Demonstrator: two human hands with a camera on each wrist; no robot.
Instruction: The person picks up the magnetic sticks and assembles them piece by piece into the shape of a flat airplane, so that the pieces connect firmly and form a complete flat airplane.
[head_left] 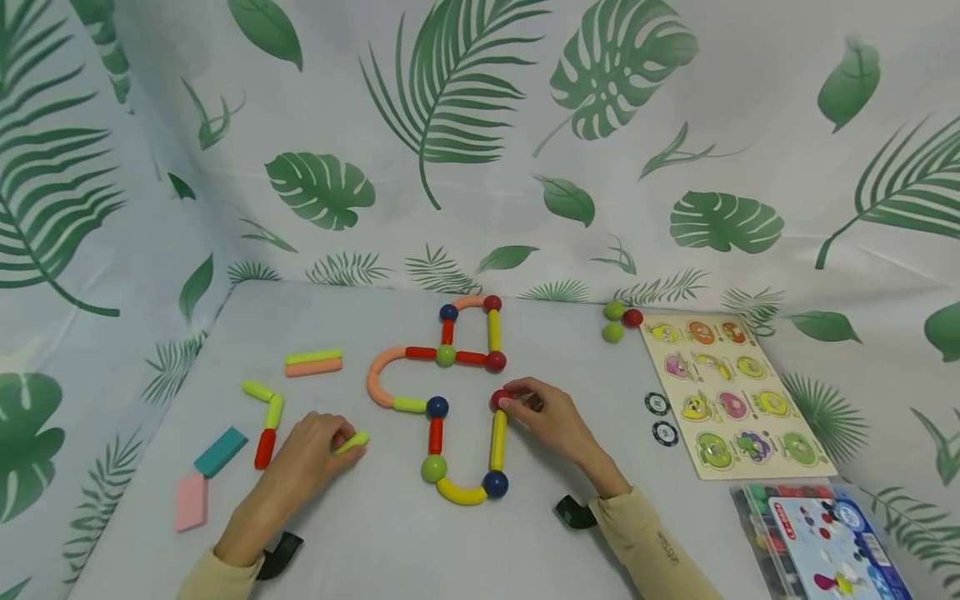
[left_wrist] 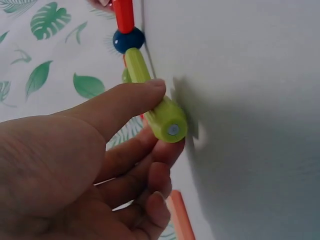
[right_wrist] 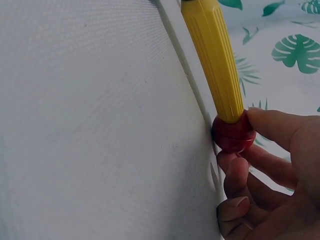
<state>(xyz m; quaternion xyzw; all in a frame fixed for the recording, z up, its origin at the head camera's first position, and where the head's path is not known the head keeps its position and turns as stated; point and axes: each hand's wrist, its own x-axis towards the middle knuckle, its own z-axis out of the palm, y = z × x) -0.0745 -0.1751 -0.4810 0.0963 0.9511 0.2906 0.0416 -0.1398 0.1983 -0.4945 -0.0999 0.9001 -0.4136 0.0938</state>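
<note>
- White table (head_left: 600,533), far edge: two light-green balls (head_left: 613,332) and one red ball (head_left: 633,318) sit grouped, right of centre.
- Along the right edge: a cream board with fruit pictures (head_left: 699,425), two black-and-white round chips (head_left: 664,433) beside it, and a clear plastic box with a blue-and-white label (head_left: 832,533) nearer the viewer.
- Along the left edge: a teal block (head_left: 221,452), a pink block (head_left: 191,502) and a short chain of green and red rods (head_left: 266,448).
- Table centre: an outline of coloured rods and balls (head_left: 446,355) lies between the hands.
- Left hand (head_left: 318,446): left of the outline, thumb and fingers narrowed, pinching a light-green ribbed rod (left_wrist: 167,120).
- Right hand (head_left: 551,417): at the outline's right side, pinching a glossy dark-red ball (right_wrist: 233,137) that touches a yellow ribbed rod (head_left: 498,442).
</note>
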